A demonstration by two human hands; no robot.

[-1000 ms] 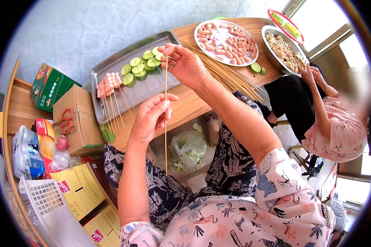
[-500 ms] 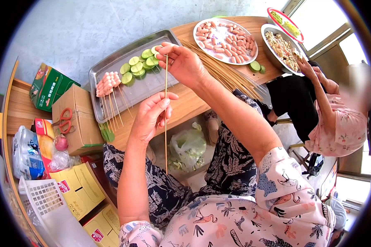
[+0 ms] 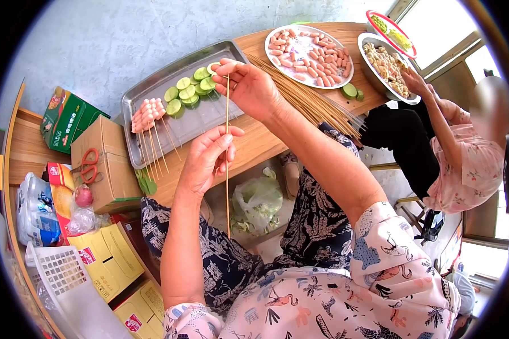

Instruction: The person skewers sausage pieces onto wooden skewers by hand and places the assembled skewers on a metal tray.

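- Stick [image 3: 228, 195]: slim, straight, pale tan, bare along the length that shows; it stands nearly vertical in the view, in front of the surface's edge, its lower end over the patterned trousers [image 3: 316, 226].
- Left hand [image 3: 212, 155]: grasping the stick between thumb and fingers, around its middle.
- Right hand [image 3: 251, 90]: fingers bent at the stick's upper end; cannot tell whether they grip it.
- Surface [image 3: 257, 144]: brown wood grain, smooth, with a curved far edge.
- Tray [image 3: 223, 53]: grey metal, rectangular, raised rim.
- Slices [image 3: 201, 73]: round, pale green and moist-looking, darker at the skin, grouped in the tray.
- Pink pieces [image 3: 149, 113]: small, rounded, smooth, packed together on thin sticks whose ends cross the tray's rim.
- Spare sticks [image 3: 314, 104]: a loose tan bundle just beside the tray, spread wider at one end.
- Plate [image 3: 270, 56]: white, oval, bearing short, rounded sausages [image 3: 329, 56].
- Bowl [image 3: 374, 74]: shiny metal, heaped with pale, uneven chunks; a co-worker's hand [image 3: 417, 85] is at its rim.
- Bag [image 3: 258, 200]: thin, crumpled, see-through plastic, below the surface.
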